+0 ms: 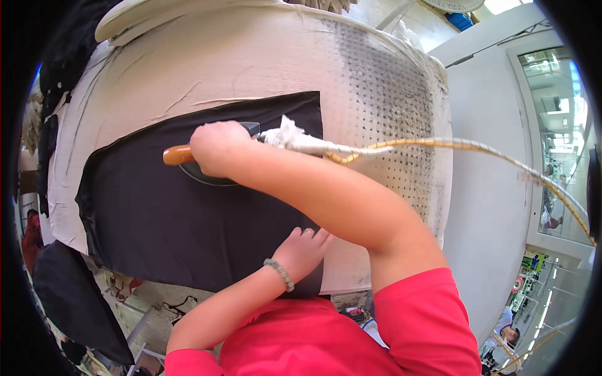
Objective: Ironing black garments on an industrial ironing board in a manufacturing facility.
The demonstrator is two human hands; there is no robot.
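A black piece of fabric [188, 232] lies spread over the pale padded ironing table. On its upper part stands a steam iron [177, 155] with an orange-brown handle and a dark body. My right hand [219, 148] is wrapped round that handle; hand and forearm hide much of the iron. White wrapping covers the hose joint at the iron's right end. Near the fabric's right edge, my left hand [301, 254] rests flat on the cloth, fingers stretched out, with a ring and a green bead bracelet. It holds nothing.
A hose and cable [439, 143] run from the iron off to the right. The table cover [276, 50] is scorched and dotted at right. A black padded board [78, 301] juts out at lower left. Right stand a white partition [483, 125] and a window [558, 125].
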